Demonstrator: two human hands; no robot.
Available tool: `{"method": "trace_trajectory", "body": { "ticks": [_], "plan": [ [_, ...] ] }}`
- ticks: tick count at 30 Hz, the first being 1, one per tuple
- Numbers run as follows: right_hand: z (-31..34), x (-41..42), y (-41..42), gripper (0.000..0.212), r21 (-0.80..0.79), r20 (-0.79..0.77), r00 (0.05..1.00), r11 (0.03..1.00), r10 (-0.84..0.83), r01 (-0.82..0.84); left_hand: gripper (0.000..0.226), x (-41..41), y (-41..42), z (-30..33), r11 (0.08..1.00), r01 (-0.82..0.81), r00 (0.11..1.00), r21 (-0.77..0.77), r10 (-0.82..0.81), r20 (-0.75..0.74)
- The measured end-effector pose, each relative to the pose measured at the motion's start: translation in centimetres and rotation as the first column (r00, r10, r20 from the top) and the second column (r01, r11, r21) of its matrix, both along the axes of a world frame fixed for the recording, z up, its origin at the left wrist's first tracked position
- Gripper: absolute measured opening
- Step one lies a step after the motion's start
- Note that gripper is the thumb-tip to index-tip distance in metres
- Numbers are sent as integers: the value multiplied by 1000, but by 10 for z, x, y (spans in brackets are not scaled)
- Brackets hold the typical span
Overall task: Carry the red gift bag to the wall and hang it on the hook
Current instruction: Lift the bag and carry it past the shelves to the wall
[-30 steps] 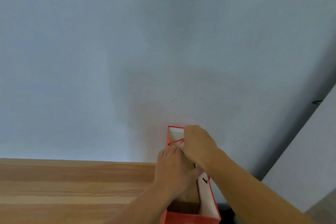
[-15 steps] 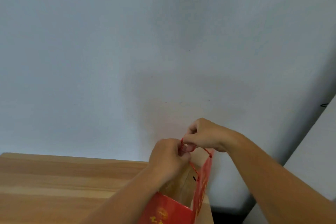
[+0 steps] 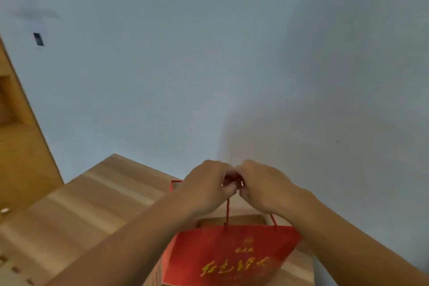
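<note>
The red gift bag (image 3: 232, 255) with gold lettering hangs low in the middle of the view, over the wooden table (image 3: 92, 211). Its red cord handles (image 3: 227, 213) run up into my two hands, which meet above the bag. My left hand (image 3: 206, 188) and my right hand (image 3: 262, 186) are both pinched on the cords where they come together. A small dark hook-like fitting (image 3: 38, 39) sits high on the pale wall at the far left; it is too blurred to tell its shape.
A pale grey wall (image 3: 232, 65) fills most of the view. A wooden cabinet or shelf unit (image 3: 18, 146) stands along the left edge. The table's far corner (image 3: 113, 154) meets the wall.
The view has swung left, bringing the cabinet and the dark wall fitting into sight. The bag has turned its lettered red face toward me, and both hands have closed together on the cords.
</note>
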State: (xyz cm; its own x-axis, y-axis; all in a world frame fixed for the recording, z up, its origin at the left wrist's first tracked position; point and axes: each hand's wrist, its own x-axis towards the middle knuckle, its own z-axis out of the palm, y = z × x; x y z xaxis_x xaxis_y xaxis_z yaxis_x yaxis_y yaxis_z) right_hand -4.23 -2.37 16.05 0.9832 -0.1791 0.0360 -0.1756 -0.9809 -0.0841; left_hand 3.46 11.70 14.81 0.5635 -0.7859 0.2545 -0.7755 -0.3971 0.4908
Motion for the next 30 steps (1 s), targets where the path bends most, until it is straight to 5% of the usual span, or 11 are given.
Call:
{"method": "trace_trajectory", "body": {
  "ticks": [7,12,18,30],
  "plan": [
    [-2,21,61,7,48,284,931,966,230,-253,19,-4,119,11,947,-322,925,-8,316,213],
    [-3,34,117,12,147,288,885,897,365,-418,12,-22,187,10,881,-470,827,-46,458,326],
    [-6,51,176,14,293,202,831,778,518,-556,12,-40,256,0,788,-608,714,-96,595,369],
    [-21,63,297,5,524,357,720,510,595,-682,10,-66,373,-16,557,-815,501,-158,815,291]
  ]
}}
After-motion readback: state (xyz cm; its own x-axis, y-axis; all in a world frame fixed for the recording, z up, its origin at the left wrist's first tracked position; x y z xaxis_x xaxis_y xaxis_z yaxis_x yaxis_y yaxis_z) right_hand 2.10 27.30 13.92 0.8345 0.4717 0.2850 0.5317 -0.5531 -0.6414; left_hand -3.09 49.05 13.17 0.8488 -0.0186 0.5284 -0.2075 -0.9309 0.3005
